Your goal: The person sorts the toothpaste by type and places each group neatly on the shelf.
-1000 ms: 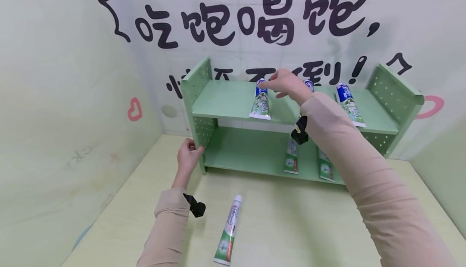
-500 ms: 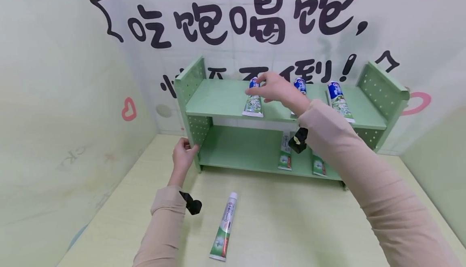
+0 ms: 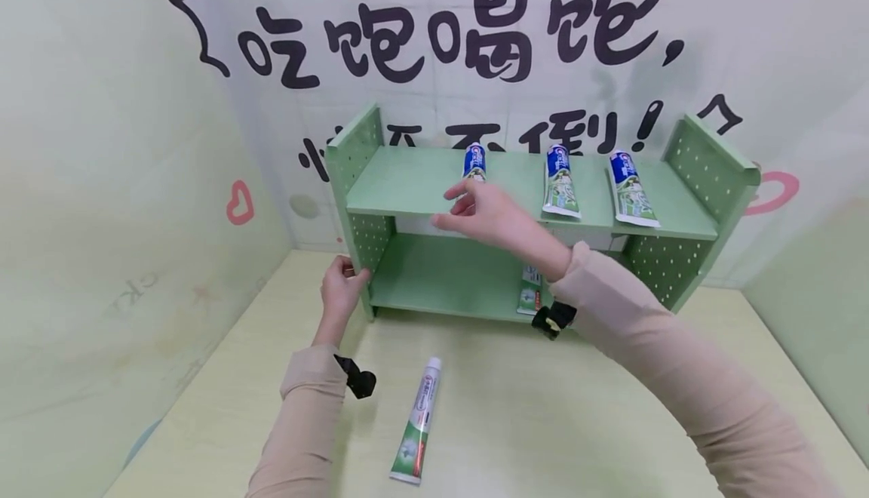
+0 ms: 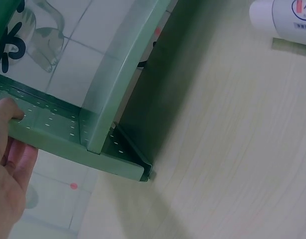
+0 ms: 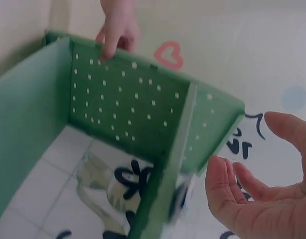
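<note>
My left hand (image 3: 342, 290) grips the left side panel of a green two-tier shelf (image 3: 434, 272); in the left wrist view its thumb lies on the inner face of the panel. Before the upper tier's left part hovers my right hand (image 3: 492, 215), thumb and fingers apart and nothing between them. It hides the lower half of a blue-and-green toothpaste tube (image 3: 475, 160) lying on that tier. Two matching tubes lie further right, a middle one (image 3: 560, 181) and a right one (image 3: 633, 189). On the lower tier, a white-and-green toothpaste tube (image 3: 529, 290) is partly covered by the right arm.
Another white-and-green toothpaste tube (image 3: 416, 422) lies on the pale table (image 3: 516, 415) in front of the shelf, cap pointing away. A wall with large black lettering stands behind the shelf. The right forearm crosses the shelf's lower right part.
The right hand has moved from the left blue-and-green tube's cap end down and toward the front, its fingers now away from the tube. The left hand keeps its grip. The head view has shifted slightly.
</note>
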`<state>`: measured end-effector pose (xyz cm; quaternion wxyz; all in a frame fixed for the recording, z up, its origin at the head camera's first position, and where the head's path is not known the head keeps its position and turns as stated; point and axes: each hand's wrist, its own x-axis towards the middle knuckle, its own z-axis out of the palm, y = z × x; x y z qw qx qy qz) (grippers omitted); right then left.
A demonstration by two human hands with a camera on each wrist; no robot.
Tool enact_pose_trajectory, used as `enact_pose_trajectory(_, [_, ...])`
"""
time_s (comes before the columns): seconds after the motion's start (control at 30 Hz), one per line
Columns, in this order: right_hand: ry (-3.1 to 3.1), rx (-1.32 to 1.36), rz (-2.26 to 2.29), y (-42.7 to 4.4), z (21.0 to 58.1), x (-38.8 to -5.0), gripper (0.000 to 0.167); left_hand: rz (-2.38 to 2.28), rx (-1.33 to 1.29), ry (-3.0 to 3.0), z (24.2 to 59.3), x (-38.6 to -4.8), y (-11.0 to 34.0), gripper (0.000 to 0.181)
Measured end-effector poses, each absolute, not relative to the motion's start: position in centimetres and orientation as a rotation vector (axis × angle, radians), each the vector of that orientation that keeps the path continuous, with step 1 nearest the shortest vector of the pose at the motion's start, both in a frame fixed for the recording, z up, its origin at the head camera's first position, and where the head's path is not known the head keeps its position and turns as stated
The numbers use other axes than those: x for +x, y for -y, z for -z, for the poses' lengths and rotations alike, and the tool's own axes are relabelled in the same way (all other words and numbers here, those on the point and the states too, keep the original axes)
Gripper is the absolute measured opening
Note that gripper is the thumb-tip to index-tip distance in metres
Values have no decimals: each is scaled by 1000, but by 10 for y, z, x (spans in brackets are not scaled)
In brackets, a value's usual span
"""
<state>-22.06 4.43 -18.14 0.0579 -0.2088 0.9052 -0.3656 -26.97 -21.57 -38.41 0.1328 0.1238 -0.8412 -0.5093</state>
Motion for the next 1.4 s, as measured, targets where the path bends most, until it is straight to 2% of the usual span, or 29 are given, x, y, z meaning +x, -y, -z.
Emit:
enact_pose_trajectory(0.3, [-2648, -622, 1285, -37, 218, -202, 51, 1522, 368, 2439, 386, -270, 214, 34])
enact_pose_trajectory(0.87, [-2546, -533, 1341, -34, 280, -192, 46, 1491, 364, 2439, 385, -269, 217, 33])
enact_pose_trajectory(1.4, [-2409, -456, 1384, -24, 365, -176, 48, 1477, 355, 2438, 383, -268, 216, 31])
